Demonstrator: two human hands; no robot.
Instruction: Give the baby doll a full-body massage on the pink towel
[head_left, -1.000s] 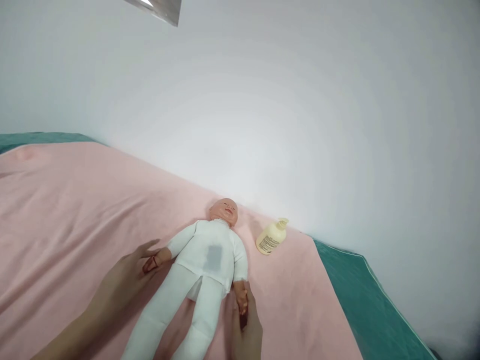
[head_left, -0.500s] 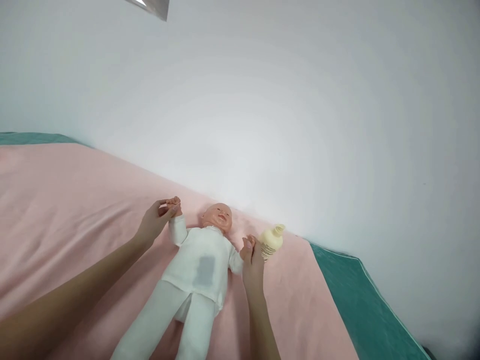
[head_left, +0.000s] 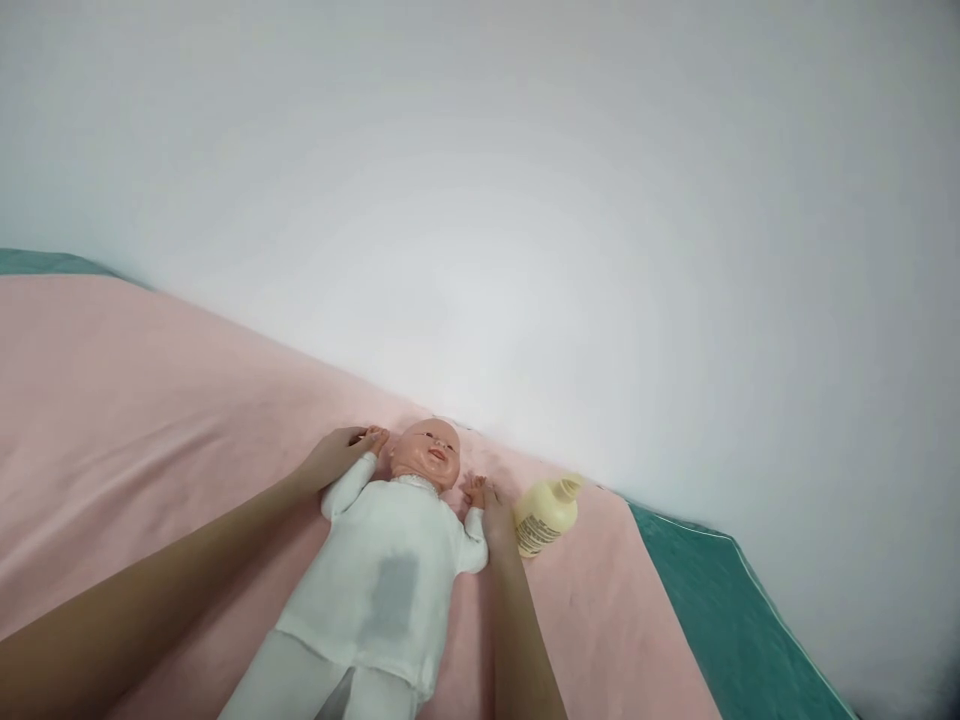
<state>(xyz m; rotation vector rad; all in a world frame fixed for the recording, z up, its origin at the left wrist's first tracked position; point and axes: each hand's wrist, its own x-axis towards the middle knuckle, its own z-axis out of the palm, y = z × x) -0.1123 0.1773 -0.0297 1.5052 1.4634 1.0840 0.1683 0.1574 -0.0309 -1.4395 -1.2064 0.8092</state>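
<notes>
A baby doll [head_left: 390,580] in a white top and white trousers lies on its back, its face turned up and a grey patch on its front. My left hand [head_left: 337,460] is closed on the doll's hand at the left of its head. On the other side, my right hand [head_left: 498,512] holds the doll's other hand, raised beside the head. Just right of my right hand lies a pale yellow bottle [head_left: 547,515] with a pump top and printed text.
The doll lies on a pink cloth [head_left: 600,600]. A green surface [head_left: 727,600] shows past the cloth at the right and in a strip at the far left. A plain pale wall [head_left: 480,200] rises behind.
Both my hands have moved inward with the doll's hands, closer to its head. The doll and the bottle appear larger and lower in view.
</notes>
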